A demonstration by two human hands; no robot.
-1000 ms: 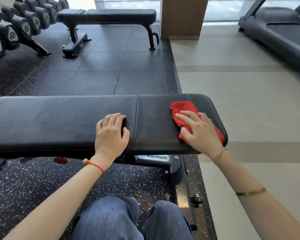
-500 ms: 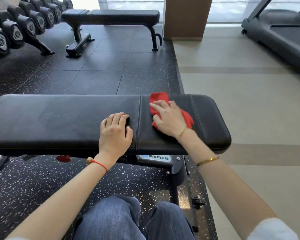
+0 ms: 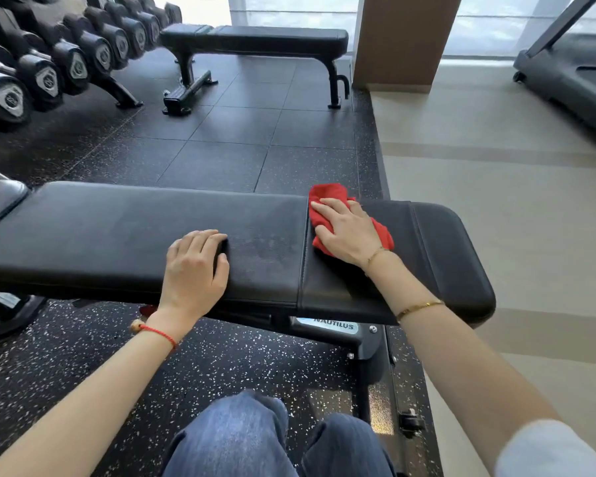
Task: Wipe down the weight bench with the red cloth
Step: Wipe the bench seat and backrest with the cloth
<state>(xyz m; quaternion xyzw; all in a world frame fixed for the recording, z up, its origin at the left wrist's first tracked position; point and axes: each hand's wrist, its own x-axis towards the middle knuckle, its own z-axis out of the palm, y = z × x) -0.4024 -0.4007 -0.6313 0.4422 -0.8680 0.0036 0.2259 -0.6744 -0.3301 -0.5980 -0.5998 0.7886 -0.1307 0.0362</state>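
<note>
A: Where is the red cloth point(image 3: 324, 218) right now?

B: It lies bunched on the far half of the weight bench point(image 3: 117, 235), just right of the seam between the long pad and the short end pad. Its top corner pokes past the far edge. The right hand point(image 3: 346, 232) lies flat on top of it, fingers straight and pointing left and away, pressing it to the pad without gripping.

A: And the other one?

B: The left hand point(image 3: 193, 266) rests on the long pad near the front edge, fingers loosely curled on the surface, holding nothing. It appears to be bracing. The two hands are apart, with the seam between them.

A: Which way does the work run?

B: The bench's long axis runs left to right across the person. Most of the pad lies to the left of the cloth, so I judge the next strokes must travel left across the seam, toward the bracing hand, which may then need to shift.

A: Surfaces?

B: The padding is smooth black vinyl with stitched seams and rounded corners, faintly smeared near the middle. The cloth looks soft and napped. Below is speckled rubber floor point(image 3: 83, 356); dumbbells point(image 3: 45, 77) and a second bench point(image 3: 255, 39) stand well behind.
</note>
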